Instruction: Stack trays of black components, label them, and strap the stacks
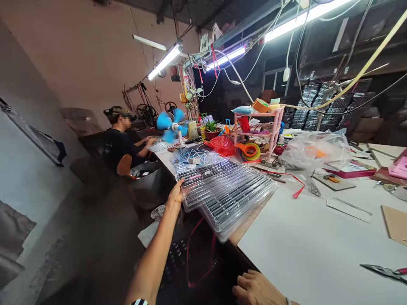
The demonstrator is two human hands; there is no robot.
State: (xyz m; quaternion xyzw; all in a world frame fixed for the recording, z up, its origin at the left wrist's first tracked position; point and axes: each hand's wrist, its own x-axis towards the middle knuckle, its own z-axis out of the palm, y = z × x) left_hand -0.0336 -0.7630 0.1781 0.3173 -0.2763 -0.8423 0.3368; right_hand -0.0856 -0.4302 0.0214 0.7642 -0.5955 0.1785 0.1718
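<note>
My left hand point(177, 193) grips the near left edge of a clear plastic tray point(199, 192) with dark ribbed strips in it. That tray overlaps a stack of similar clear trays point(235, 203) at the table's left edge. The stack's front corner juts over the edge. Low in the picture, my right hand point(256, 289) rests by the table's front edge with its fingers curled in; whether anything is inside them is hidden.
Pliers point(386, 271) lie on the white table point(302, 250) at the right. Behind are a pink rack point(271, 131), a plastic bag point(318, 150), a red bag point(221, 145) and a blue fan point(173, 126). A person point(119, 140) sits at the far left side.
</note>
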